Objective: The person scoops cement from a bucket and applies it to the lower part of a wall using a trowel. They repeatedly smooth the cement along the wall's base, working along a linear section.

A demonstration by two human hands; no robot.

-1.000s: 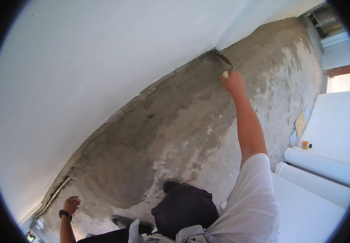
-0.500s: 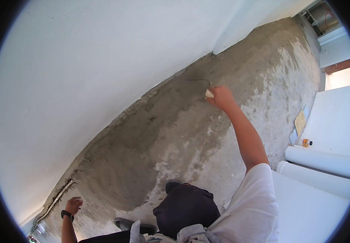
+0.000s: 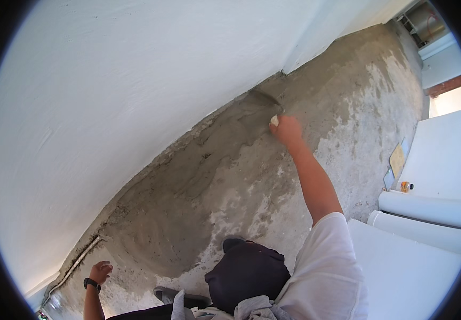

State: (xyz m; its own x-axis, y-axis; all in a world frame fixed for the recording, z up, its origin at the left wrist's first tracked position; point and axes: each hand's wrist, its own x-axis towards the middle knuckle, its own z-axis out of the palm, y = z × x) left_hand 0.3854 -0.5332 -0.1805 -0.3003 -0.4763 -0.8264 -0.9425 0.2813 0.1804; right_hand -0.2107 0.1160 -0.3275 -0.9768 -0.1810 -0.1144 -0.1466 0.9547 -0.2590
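Grey, damp cement floor (image 3: 251, 176) runs up to a white wall (image 3: 134, 106) on the far left. My right hand (image 3: 286, 129) reaches far out, fingers wrapped tight round the pale handle of a trowel (image 3: 265, 100), whose blade lies flat on the wet mortar just beside the wall's foot. My left hand (image 3: 101, 272), a black watch (image 3: 91, 284) at the wrist, rests low at the near left with fingers loosely curled, holding nothing. White rolls (image 3: 427, 210) lie to the right.
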